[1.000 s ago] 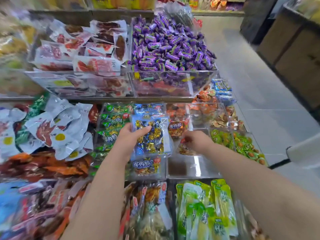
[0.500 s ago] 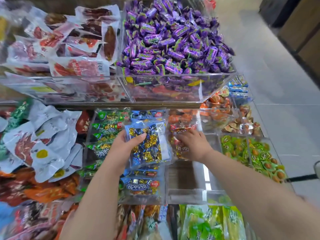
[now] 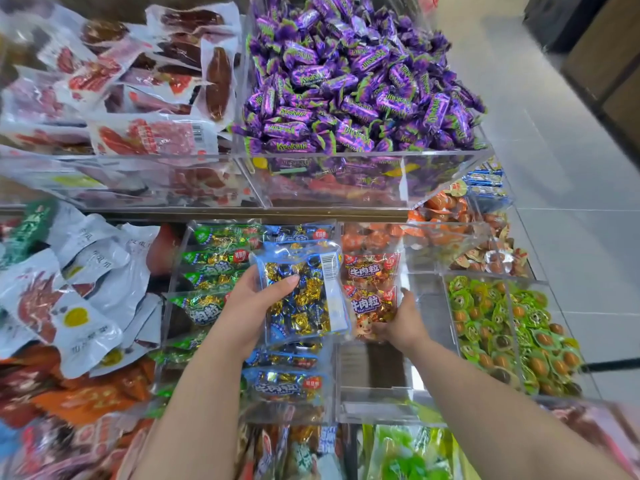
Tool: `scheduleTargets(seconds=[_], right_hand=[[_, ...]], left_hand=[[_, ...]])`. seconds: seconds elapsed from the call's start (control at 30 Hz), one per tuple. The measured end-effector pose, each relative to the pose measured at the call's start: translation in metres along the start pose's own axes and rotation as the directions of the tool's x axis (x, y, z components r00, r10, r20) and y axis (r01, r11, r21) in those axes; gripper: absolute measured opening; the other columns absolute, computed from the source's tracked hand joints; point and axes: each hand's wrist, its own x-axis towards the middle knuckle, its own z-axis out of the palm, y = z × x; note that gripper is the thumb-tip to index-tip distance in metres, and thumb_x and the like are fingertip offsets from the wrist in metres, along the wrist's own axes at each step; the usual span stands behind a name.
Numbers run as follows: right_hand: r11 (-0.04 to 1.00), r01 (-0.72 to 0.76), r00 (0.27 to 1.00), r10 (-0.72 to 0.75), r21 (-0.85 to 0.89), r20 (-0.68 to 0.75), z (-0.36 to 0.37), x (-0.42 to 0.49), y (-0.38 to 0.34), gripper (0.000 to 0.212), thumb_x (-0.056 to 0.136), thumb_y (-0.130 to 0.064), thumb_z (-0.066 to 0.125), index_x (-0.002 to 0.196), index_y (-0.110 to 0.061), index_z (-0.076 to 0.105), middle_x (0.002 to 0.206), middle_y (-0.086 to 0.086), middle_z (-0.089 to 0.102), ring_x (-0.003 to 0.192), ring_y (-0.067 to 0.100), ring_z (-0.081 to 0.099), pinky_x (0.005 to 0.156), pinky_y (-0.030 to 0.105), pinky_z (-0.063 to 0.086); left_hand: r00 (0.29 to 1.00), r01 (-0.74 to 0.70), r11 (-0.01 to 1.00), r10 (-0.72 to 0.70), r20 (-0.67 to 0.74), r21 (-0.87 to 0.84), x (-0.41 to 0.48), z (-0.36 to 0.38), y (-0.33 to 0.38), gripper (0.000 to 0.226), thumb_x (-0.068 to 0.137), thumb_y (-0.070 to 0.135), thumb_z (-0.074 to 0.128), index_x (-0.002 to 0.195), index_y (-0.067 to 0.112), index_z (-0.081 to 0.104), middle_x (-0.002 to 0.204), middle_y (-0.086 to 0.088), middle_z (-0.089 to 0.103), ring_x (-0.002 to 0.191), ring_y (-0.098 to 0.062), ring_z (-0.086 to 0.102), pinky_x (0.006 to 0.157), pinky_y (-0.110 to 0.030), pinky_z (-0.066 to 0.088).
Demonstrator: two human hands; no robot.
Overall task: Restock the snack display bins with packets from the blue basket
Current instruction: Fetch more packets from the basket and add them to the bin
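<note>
— While you stand there, where is the blue packet (image 3: 301, 292)?
— It's in my left hand (image 3: 254, 306), thumb curled across its front, over the blue packs (image 3: 284, 382).
— And the right?
— My right hand (image 3: 403, 323) has its fingers curled on a red packet (image 3: 372, 299) in the next bin (image 3: 374, 408).

Both bare forearms reach forward from the lower edge of the view, drawing slightly together. The left forearm (image 3: 197, 393) rises from the lower left. The left hand (image 3: 254, 306) grips a blue packet (image 3: 304, 292), with its thumb (image 3: 285, 282) laid across the front and its fingers hidden behind. The right forearm (image 3: 491, 393) comes in from the lower right. The right hand (image 3: 403, 323), seen from the back, curls its fingers round the lower part of a red packet (image 3: 372, 296), thumb pointing up.
</note>
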Motion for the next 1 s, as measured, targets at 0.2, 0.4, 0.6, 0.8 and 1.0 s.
scheduleTargets(seconds=[0.2,0.4,0.6,0.8,1.0], right_hand=[[0.973,0.191,0.965,-0.161,0.132,-0.207,0.002,0.002,-0.003,0.047,0.078,-0.007,0.074,0.099,-0.022,0.035,0.092,-0.012,0.057,0.088,0.013,0.060,0.070,0.022,0.043],[0.987,0.156,0.943,-0.141,0.025,-0.302,0.005,0.024,-0.036,0.073,0.063,-0.021,0.087,0.120,-0.009,0.042,0.117,0.009,0.052,0.107,0.021,0.052,0.095,0.029,0.041],[0.958,0.098,0.958,-0.017,0.270,-0.286,0.023,0.034,-0.034,0.120,0.057,-0.013,0.090,0.146,-0.005,0.010,0.142,0.012,0.038,0.129,0.028,0.042,0.111,0.042,0.032],[0.969,0.046,0.963,0.021,0.242,-0.267,0.019,0.047,-0.039,0.123,0.050,-0.023,0.093,0.143,-0.008,0.015,0.140,0.010,0.040,0.128,0.027,0.043,0.109,0.042,0.035],[0.976,0.025,0.960,0.036,0.216,-0.278,0.016,0.031,-0.020,0.144,0.047,-0.022,0.095,0.149,-0.012,-0.006,0.154,0.008,0.008,0.142,0.021,0.014,0.112,0.025,0.010]], left_hand=[[1.000,0.012,1.000,-0.012,-0.011,0.002,-0.002,0.001,0.004,0.093,0.047,0.047,0.084,0.132,0.026,0.052,0.130,0.008,0.061,0.125,-0.013,0.052,0.113,-0.047,0.032],[0.999,0.025,1.000,-0.025,-0.024,0.005,-0.003,0.003,0.005,0.113,0.043,0.047,0.092,0.142,0.021,0.043,0.139,0.004,0.054,0.130,-0.017,0.047,0.114,-0.046,0.031],[0.999,0.033,0.999,-0.033,-0.022,0.018,-0.005,0.003,0.009,0.100,0.050,0.043,0.089,0.137,0.018,0.048,0.135,-0.001,0.058,0.127,-0.022,0.051,0.112,-0.051,0.033],[0.999,0.042,0.998,-0.040,-0.032,0.042,-0.006,0.003,0.007,0.076,0.052,0.039,0.080,0.123,0.022,0.059,0.120,0.002,0.068,0.116,-0.019,0.061,0.107,-0.051,0.039],[0.999,0.020,0.999,-0.018,-0.043,0.040,-0.011,0.002,0.009,0.072,0.048,0.041,0.082,0.116,0.025,0.063,0.114,0.004,0.071,0.108,-0.015,0.065,0.103,-0.049,0.043]])
